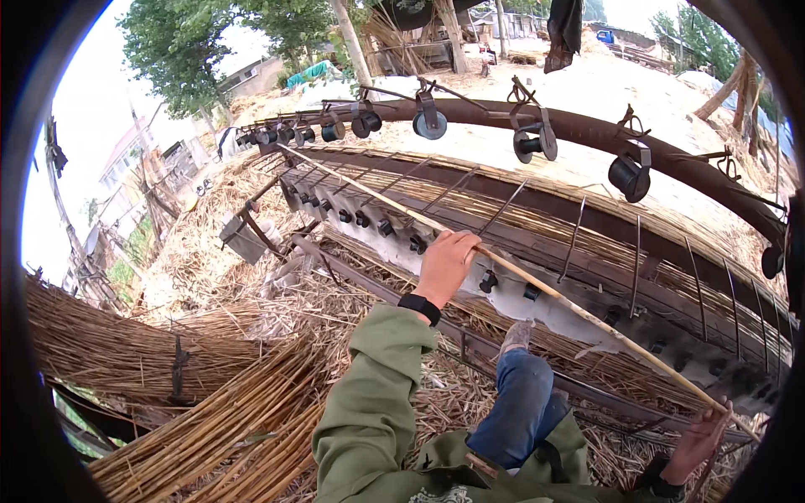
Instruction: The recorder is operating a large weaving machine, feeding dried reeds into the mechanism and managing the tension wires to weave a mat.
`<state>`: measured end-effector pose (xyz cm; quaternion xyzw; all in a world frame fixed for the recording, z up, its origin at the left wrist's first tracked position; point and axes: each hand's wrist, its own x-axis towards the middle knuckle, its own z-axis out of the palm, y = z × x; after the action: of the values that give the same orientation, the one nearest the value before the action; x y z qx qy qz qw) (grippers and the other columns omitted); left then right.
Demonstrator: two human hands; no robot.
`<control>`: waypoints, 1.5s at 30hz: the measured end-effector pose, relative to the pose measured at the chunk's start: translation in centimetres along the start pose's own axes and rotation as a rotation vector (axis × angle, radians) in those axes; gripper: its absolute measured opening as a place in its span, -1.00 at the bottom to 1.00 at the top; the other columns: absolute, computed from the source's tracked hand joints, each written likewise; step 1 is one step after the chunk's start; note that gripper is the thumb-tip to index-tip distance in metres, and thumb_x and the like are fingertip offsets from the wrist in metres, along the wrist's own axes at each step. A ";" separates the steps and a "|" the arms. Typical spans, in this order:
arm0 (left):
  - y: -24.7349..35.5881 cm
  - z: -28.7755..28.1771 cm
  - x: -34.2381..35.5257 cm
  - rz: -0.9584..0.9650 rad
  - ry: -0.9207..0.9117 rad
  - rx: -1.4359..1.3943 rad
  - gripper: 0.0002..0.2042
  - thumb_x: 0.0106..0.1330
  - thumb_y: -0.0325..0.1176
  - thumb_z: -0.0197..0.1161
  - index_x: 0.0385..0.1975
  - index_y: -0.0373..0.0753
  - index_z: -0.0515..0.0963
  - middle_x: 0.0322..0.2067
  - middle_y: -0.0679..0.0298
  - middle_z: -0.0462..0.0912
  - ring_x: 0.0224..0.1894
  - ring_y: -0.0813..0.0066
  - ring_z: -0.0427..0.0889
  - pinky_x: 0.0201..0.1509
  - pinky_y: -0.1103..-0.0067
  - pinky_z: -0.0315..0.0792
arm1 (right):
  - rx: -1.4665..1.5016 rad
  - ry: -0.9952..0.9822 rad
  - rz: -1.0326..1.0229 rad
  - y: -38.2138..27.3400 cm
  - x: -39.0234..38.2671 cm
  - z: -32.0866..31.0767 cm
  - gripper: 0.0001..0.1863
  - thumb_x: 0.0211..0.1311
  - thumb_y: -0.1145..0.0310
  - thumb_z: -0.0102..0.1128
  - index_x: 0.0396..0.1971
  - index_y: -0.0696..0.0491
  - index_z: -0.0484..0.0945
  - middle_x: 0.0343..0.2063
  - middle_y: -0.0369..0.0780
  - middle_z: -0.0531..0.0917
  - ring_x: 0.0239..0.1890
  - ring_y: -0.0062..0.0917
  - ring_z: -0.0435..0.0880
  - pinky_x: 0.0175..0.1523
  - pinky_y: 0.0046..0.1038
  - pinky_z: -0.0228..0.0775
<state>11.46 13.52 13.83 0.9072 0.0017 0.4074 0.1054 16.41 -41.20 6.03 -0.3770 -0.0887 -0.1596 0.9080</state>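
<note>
One long pale reed stalk (579, 310) slants across the metal frame (537, 199), from the far left down to the near right. My left hand (449, 261) is closed round it near the middle, its back toward me. At the near right end, my right hand (698, 438) grips the same stalk, thumb and fingers pressed against it. Beneath the stalk are upright metal rods (573, 239) and a row of small dark spools (418, 244). Larger wire spools (430, 124) hang from a rusty beam (478, 113) beyond; more reeds (411, 172) lie along the frame.
Thick bundles of reeds (226, 427) lie at my left, one tied with a dark band (179, 369). Loose straw (222, 243) covers the ground. My foot (517, 335) rests by the frame's near rail (495, 348). Trees and a blue vehicle (605, 37) stand farther off.
</note>
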 end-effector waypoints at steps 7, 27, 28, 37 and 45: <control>2.2 2.2 -2.2 -0.220 0.057 -0.143 -0.52 0.13 -0.61 0.14 0.11 -0.25 0.33 0.08 0.07 0.38 -0.19 0.19 0.51 -0.16 0.47 0.44 | 0.064 0.275 -0.147 -2.5 0.0 4.3 -0.83 0.38 0.29 -0.13 -0.26 0.06 0.40 -0.44 -0.27 0.52 -0.54 -0.71 0.44 -0.43 -0.68 0.38; 15.2 8.6 -12.1 0.289 -0.655 -0.213 -0.67 0.16 -0.38 0.15 -0.07 -0.30 0.42 -0.09 -0.05 0.47 0.00 -0.06 0.38 0.14 0.20 0.20 | 0.021 0.169 -0.270 -3.0 6.2 6.0 -0.83 0.38 0.26 -0.13 -0.29 0.03 0.37 -0.44 -0.31 0.50 -0.56 -0.72 0.45 -0.47 -0.67 0.30; 15.4 9.0 -12.1 0.288 -0.672 -0.219 -0.69 0.16 -0.38 0.13 -0.09 -0.30 0.43 -0.10 -0.05 0.48 -0.01 -0.06 0.38 0.13 0.19 0.21 | 0.019 0.151 -0.289 -3.2 5.6 5.7 -0.83 0.38 0.25 -0.13 -0.28 0.03 0.36 -0.42 -0.30 0.51 -0.55 -0.72 0.45 -0.46 -0.66 0.31; 16.1 9.6 -11.7 0.315 -0.666 -0.206 -0.77 0.19 -0.37 0.08 -0.17 -0.29 0.46 -0.14 -0.03 0.49 -0.04 -0.05 0.39 0.10 0.16 0.22 | 0.047 0.097 -0.212 -1.5 13.5 5.6 -0.83 0.39 0.31 -0.17 -0.33 0.05 0.38 -0.46 -0.32 0.51 -0.56 -0.70 0.46 -0.48 -0.66 0.32; 15.4 9.6 -11.9 0.323 -0.689 -0.176 -0.76 0.17 -0.37 0.10 -0.18 -0.27 0.47 -0.14 0.00 0.48 -0.02 -0.02 0.37 0.12 0.17 0.20 | 0.027 0.068 -0.132 -0.6 16.9 4.8 -0.85 0.37 0.34 -0.16 -0.32 0.06 0.38 -0.45 -0.31 0.52 -0.54 -0.67 0.46 -0.45 -0.63 0.35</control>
<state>9.31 -4.44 1.82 0.9669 -0.2116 0.0887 0.1119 31.74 -41.90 14.54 -0.3524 -0.0847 -0.2305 0.9031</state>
